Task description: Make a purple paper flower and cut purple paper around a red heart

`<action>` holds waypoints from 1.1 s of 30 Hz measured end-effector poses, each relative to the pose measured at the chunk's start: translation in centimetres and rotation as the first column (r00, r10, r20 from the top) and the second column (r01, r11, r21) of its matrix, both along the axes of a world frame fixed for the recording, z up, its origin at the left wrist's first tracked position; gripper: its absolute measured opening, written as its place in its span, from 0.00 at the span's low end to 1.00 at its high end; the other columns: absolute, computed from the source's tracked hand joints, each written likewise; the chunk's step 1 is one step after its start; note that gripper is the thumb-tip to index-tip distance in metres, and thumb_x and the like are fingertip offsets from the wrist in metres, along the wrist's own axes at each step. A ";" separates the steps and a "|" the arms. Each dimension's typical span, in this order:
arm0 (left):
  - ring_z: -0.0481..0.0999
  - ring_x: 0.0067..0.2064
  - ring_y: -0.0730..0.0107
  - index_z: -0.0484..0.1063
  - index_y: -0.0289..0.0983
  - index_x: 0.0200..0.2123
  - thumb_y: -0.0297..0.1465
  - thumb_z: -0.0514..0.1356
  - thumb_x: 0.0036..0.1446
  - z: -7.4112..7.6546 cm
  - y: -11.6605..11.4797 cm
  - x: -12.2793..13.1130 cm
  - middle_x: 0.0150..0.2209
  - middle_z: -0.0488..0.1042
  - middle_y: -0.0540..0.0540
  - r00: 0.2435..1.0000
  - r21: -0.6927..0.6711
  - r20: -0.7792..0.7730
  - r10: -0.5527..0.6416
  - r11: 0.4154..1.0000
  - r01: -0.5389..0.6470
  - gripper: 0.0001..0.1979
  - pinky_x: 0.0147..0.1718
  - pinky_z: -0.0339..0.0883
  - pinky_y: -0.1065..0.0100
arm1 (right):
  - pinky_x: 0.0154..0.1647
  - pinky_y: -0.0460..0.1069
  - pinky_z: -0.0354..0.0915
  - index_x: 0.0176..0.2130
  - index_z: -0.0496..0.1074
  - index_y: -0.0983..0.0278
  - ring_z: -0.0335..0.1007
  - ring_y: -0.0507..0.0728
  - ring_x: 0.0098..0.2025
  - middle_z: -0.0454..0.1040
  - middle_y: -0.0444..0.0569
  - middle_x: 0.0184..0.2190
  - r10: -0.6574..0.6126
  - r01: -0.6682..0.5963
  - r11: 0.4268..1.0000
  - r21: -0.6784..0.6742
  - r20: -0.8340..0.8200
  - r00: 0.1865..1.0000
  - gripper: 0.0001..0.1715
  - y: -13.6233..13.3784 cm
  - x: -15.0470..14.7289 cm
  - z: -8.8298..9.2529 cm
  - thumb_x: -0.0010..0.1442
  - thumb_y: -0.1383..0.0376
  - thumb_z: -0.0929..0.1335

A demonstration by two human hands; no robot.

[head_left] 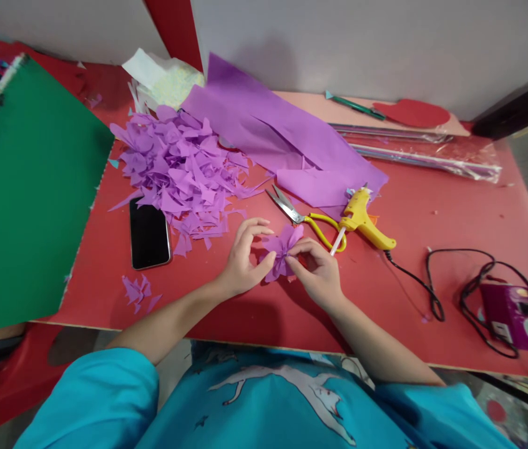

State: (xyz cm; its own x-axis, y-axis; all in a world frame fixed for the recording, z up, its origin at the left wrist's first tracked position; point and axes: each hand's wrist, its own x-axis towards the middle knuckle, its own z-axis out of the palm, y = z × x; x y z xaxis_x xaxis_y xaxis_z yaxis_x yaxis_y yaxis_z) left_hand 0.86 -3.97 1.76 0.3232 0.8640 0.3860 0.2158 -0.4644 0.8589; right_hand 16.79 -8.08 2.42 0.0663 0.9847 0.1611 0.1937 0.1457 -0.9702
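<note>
A purple paper flower (287, 239) is held between my two hands, above the red table near its front edge. My left hand (246, 259) grips its left side, thumb in front and the other fingers curved behind. The fingers of my right hand (316, 269) pinch it near the centre from the right. Just beyond lie scissors (317, 223) with yellow handles, blades pointing away to the left. A yellow glue gun (362, 219) with a white glue stick in its back lies right of them. Left of my hands is a heap of cut purple paper pieces (189, 168).
A black phone (150, 236) lies by the heap, and a green board (25, 199) covers the left end. Purple paper sheets (268, 128) lie behind. A black cable (409, 277) runs right to a purple box (510, 312). A green pen (355, 106) lies at the back.
</note>
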 end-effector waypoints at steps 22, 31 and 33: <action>0.68 0.49 0.61 0.68 0.38 0.35 0.26 0.59 0.51 0.5 -0.3 0.2 0.45 0.66 0.42 0.990 0.068 -0.124 -0.065 0.995 0.074 0.06 0.49 0.63 0.57 | 0.33 0.50 0.65 0.29 0.70 0.62 0.67 0.53 0.31 0.70 0.45 0.26 -0.007 0.008 1.000 -0.021 0.019 1.000 0.02 -0.1 -0.1 0.0 0.53 0.69 0.68; 0.69 0.49 0.61 0.68 0.38 0.34 0.26 0.58 0.51 0.5 -0.3 0.2 0.44 0.67 0.42 0.990 0.051 -0.118 -0.073 0.996 0.079 0.05 0.49 0.63 0.57 | 0.32 0.49 0.64 0.28 0.71 0.62 0.66 0.52 0.29 0.71 0.45 0.26 -0.006 0.006 1.000 -0.003 0.056 0.998 0.03 -0.1 0.0 0.1 0.53 0.70 0.67; 0.68 0.49 0.61 0.68 0.39 0.35 0.26 0.58 0.51 0.4 -0.3 0.2 0.45 0.67 0.42 0.990 0.042 -0.120 -0.076 0.996 0.082 0.05 0.49 0.63 0.56 | 0.32 0.49 0.65 0.28 0.71 0.62 0.66 0.53 0.29 0.71 0.45 0.26 -0.003 0.003 1.000 -0.001 0.062 0.998 0.03 -0.1 0.0 0.1 0.53 0.70 0.67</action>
State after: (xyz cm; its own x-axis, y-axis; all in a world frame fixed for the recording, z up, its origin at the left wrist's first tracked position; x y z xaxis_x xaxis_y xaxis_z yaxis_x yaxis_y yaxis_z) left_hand 1.02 -4.28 2.21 0.4357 0.8158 0.3803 0.2758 -0.5232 0.8063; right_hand 16.81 -8.19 2.57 0.0596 0.9847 0.1635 0.2537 0.1434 -0.9566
